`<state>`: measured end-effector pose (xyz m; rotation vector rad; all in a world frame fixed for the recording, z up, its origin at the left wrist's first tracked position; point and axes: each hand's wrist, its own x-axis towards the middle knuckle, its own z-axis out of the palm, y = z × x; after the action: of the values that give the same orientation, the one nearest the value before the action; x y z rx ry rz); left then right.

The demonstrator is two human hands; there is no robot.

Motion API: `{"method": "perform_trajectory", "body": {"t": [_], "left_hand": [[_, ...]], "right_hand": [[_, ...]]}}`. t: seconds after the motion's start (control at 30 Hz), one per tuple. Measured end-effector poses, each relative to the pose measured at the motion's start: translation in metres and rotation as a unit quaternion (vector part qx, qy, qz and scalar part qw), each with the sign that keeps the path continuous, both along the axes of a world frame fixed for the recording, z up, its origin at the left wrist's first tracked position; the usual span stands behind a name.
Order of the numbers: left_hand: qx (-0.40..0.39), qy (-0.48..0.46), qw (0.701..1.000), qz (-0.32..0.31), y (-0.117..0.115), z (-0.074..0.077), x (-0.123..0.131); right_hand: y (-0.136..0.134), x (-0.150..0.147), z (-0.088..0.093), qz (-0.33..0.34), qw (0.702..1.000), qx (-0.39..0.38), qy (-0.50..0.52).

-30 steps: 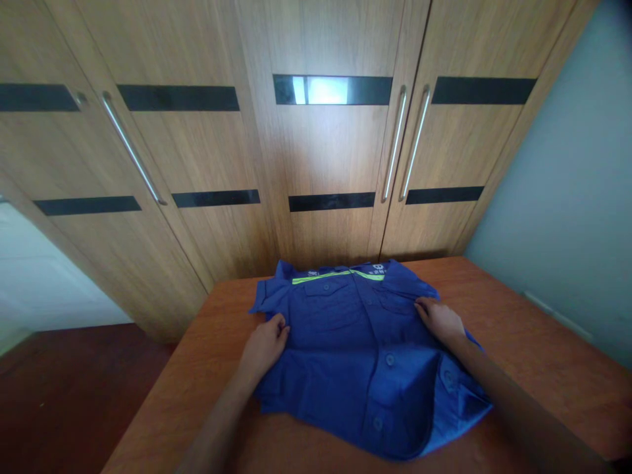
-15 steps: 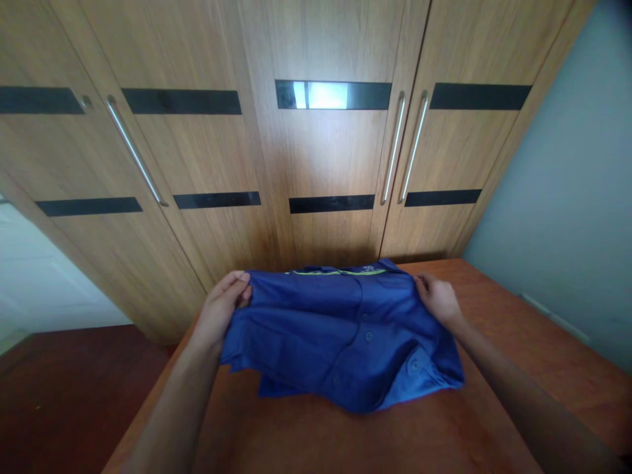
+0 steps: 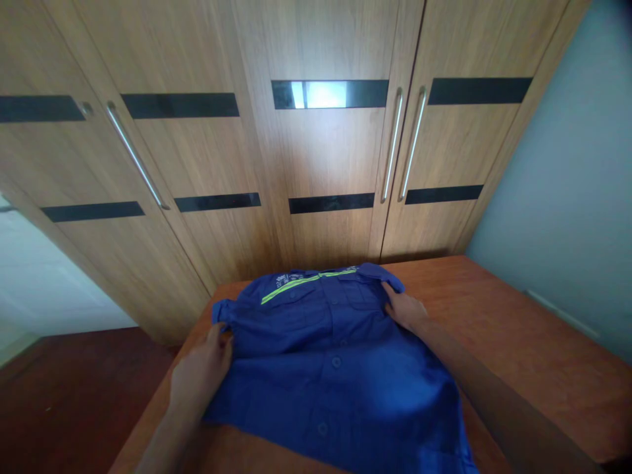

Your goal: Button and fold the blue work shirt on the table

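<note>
- Wardrobe doors (image 3: pixel 316 164) stand beyond the bench (image 3: pixel 518 316).
- On the bench lies the blue shirt (image 3: pixel 336 355), collar far, long axis near-to-far.
- The left hand (image 3: pixel 200 375) pinches the shirt's left edge in its grip.
- The right hand (image 3: pixel 405 309) grasps the right shoulder, farther off.

Royal-blue shirt (image 3: pixel 336 368) (lime stripe (image 3: pixel 306 280), perhaps white lettering).

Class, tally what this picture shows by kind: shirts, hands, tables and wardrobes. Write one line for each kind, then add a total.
Shirts: 1, the blue shirt on the table
Hands: 2, the left hand and the right hand, both touching the shirt
Tables: 1, the table
Wardrobes: 1, the wardrobe behind it
Total: 5
</note>
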<state>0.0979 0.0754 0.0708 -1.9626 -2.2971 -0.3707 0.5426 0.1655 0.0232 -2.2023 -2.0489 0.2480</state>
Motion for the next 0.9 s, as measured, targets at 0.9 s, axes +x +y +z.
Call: {"method": "perform_trajectory", "body": {"t": [0.9], "left_hand": [[0.081, -0.284, 0.919, -0.262, 0.014, 0.042, 0.131]], "right_hand": [[-0.179, -0.137, 0.019, 0.221, 0.923, 0.284, 0.140]]}}
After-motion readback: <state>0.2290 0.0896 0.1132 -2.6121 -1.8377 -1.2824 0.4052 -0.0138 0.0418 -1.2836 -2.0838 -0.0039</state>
